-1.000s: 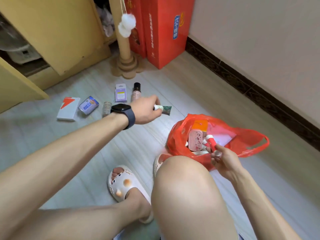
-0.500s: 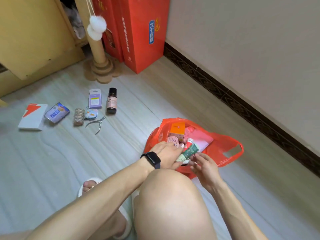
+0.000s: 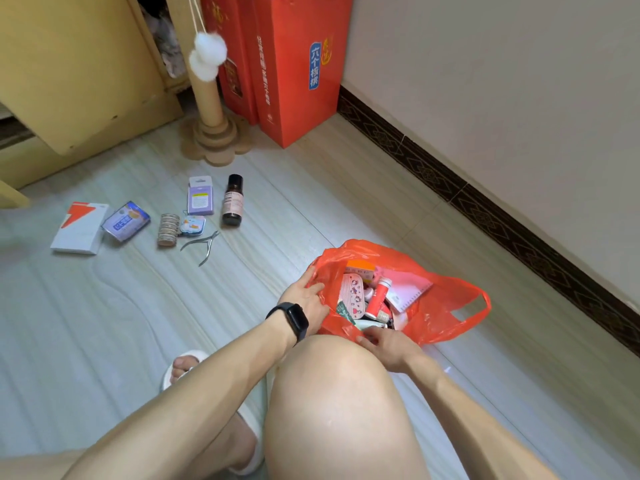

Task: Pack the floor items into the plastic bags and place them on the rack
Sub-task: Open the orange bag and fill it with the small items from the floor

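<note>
A: What was nearest the camera?
B: A bare knee (image 3: 341, 403), and both forearms reaching past it to the red bag (image 3: 436, 317) on the floor (image 3: 104, 323).

A: How were the hands set?
B: The right hand (image 3: 388, 344) lay on the bag's near rim, fingers (image 3: 367, 336) curled down on the plastic; whether they pinched it I could not tell. The left hand (image 3: 308, 303), with a black watch (image 3: 294, 320) on its wrist, lay flat against the bag's left side, fingers spread and loosely open, holding nothing I could make out.

A: And inside the bag?
B: A pink case (image 3: 351, 296), a red tube (image 3: 379, 296), a green tube (image 3: 344, 311), an orange box (image 3: 360, 266) and a notebook (image 3: 407, 289), all heaped in the open mouth.

A: What lay beyond the bag?
B: To its far left, well apart from it, nippers (image 3: 202, 244), then a small tin (image 3: 192, 225) touching a stack of coins (image 3: 168, 228), a blue packet (image 3: 126, 220) and a white box (image 3: 79, 228). Farther back stood a brown bottle (image 3: 233, 200) just beside a purple card (image 3: 201, 195).

A: And farthest off?
B: A cardboard post (image 3: 209, 98) with white pompoms (image 3: 206, 58), and red cartons (image 3: 298, 71) against the wall.
</note>
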